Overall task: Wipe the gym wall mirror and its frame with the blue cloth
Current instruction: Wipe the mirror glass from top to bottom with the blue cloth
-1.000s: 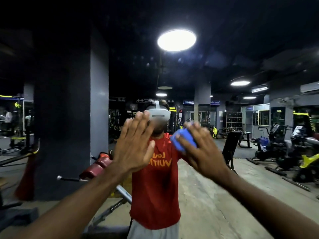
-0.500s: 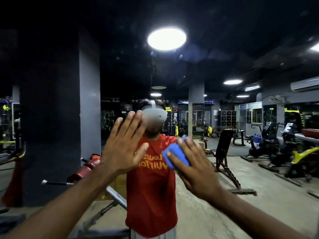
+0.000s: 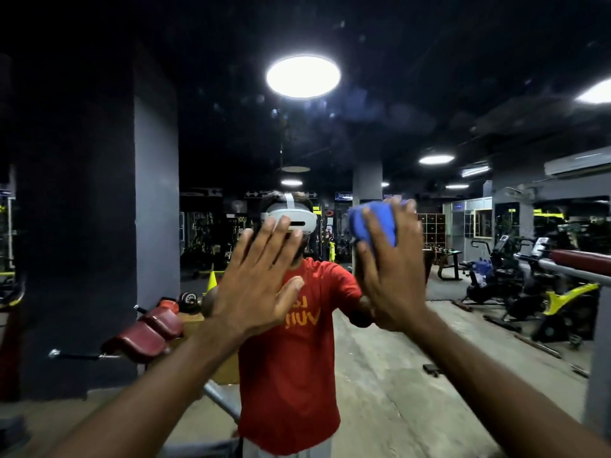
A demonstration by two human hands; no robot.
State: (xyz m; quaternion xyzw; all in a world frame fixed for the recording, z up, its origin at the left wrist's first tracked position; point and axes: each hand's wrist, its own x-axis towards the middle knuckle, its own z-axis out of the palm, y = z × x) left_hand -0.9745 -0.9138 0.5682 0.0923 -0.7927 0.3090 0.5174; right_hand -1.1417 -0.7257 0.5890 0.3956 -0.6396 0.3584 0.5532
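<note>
Blue cloth (image 3: 371,223) pressed to the mirror (image 3: 446,94) under the flat right hand (image 3: 393,279); left hand (image 3: 258,289) spread wide.

left hand (image 3: 261,292) raised flat, right hand (image 3: 396,279) raised, fingers straight

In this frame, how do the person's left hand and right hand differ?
The left hand is bare, while the right hand has the bunched blue cloth under its straight fingers. The left hand's fingers are spread and lean rightwards; the right hand's point nearly straight up. The right hand's fingertips reach slightly higher than the left hand's. Both are raised palm-forward to the gym wall mirror, backs to the camera.
</note>
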